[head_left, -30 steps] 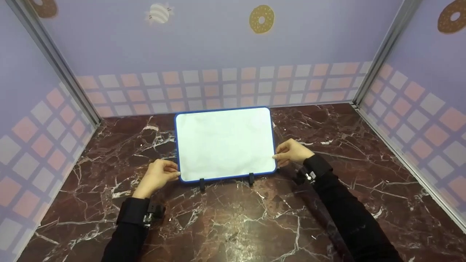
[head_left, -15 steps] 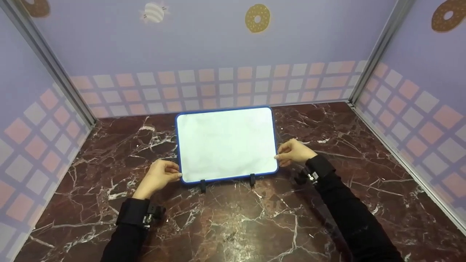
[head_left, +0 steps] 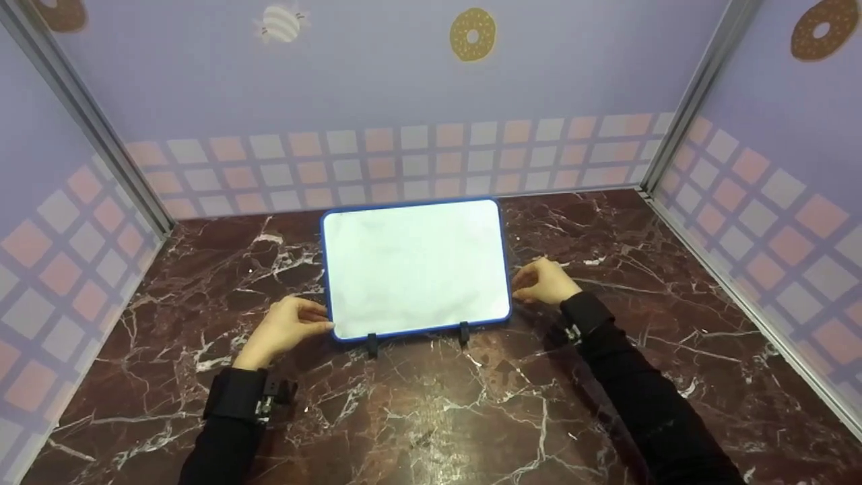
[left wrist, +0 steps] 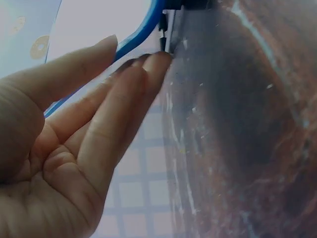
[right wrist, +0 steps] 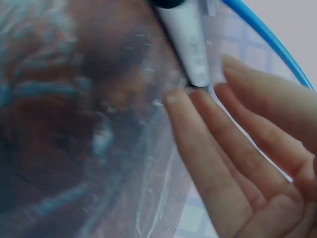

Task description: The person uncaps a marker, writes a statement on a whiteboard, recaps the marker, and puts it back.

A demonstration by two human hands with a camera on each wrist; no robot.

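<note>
A small whiteboard [head_left: 417, 269] with a blue frame stands leaning back on a black display stand [head_left: 372, 345], whose two front hooks hold its lower edge. My left hand [head_left: 283, 330] is at the lower left corner, thumb tip overlapping the blue frame. In the left wrist view, the left fingers [left wrist: 109, 124] stretch out behind and below that corner, apart from the thumb. My right hand [head_left: 547, 281] is beside the right edge, thumb and fingers spread loosely. In the right wrist view, a pale bar with a black edge [right wrist: 183, 39] shows just beyond the right fingertips.
The brown marble-patterned tabletop [head_left: 431, 417] reaches back to a lilac wall [head_left: 377, 81] with pink and white squares. Side walls with metal corner posts [head_left: 693, 101] enclose it left and right. Black straps [head_left: 236, 397] with small cameras are on both wrists.
The right thumb has come off the whiteboard's right edge, and the hand now sits just beside it. My left hand has eased slightly outward. The whiteboard stays on its stand; the head view shifts a little.
</note>
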